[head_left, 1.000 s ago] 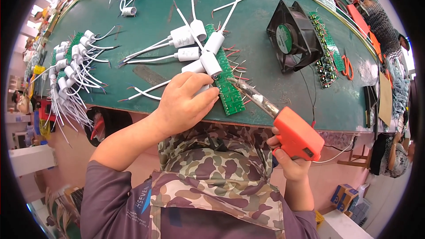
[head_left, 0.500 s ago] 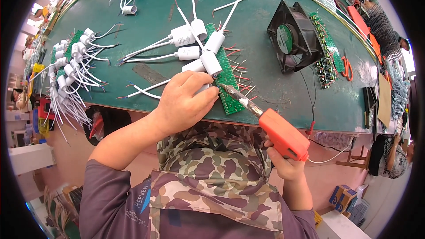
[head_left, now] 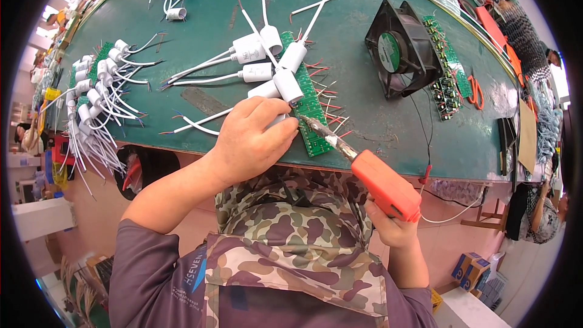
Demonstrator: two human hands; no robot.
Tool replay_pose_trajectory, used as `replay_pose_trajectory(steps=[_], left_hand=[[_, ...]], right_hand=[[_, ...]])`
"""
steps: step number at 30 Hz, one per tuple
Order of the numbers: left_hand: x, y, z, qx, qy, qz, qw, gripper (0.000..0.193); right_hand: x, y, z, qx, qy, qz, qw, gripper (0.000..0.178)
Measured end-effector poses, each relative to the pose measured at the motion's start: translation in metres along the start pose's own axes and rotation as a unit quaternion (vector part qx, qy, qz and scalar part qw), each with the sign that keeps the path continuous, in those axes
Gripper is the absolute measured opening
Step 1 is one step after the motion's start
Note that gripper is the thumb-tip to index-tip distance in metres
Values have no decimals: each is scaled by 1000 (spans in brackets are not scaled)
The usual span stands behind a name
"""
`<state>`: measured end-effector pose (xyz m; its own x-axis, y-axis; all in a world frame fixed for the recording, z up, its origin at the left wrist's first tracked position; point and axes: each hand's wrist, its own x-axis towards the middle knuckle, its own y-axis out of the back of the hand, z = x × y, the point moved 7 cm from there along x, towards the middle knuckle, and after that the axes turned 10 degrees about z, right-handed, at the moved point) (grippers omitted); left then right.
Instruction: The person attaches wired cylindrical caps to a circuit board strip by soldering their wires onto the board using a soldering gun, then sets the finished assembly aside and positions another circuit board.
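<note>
My right hand (head_left: 393, 226) grips an orange-handled soldering iron (head_left: 384, 185). Its dark metal tip reaches the left edge of a long green circuit board (head_left: 311, 115), close to my left fingers. My left hand (head_left: 255, 140) is closed in a pinch around a white cylindrical part (head_left: 278, 121), mostly hidden by the fingers. Along the board lie several white cylinders with cables, among them one tilted piece (head_left: 288, 85) just beyond my left fingertips. Thin red and white wires (head_left: 328, 106) stick out from the board's right side.
A black fan (head_left: 404, 51) stands right of the board, with another populated circuit board (head_left: 446, 73) and orange-handled scissors (head_left: 476, 93) beyond it. Boards with white cabled cylinders (head_left: 100, 85) lie at the left. More cylinders (head_left: 176, 13) are piled at the far edge of the green table (head_left: 200, 36).
The soldering iron has shifted slightly left and up along with my right hand. My left hand keeps its pinch in nearly the same place.
</note>
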<state>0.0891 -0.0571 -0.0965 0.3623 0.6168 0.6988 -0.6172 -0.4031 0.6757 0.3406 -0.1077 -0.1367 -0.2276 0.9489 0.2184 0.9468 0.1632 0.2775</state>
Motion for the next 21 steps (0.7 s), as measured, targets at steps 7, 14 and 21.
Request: replay_pose_trajectory(steps=[7,14,21], left_hand=[[0,1,1,10,-5,19,1000,25],[0,1,0,-5,2,3,1000,25],[1,1,1,3,4,8,1000,23]], right_hand=[[4,8,-11,102,-71,76,989,31],[2,14,-7,94,-60,71,991,32],[0,10,-4,70,-7,33,997,41]])
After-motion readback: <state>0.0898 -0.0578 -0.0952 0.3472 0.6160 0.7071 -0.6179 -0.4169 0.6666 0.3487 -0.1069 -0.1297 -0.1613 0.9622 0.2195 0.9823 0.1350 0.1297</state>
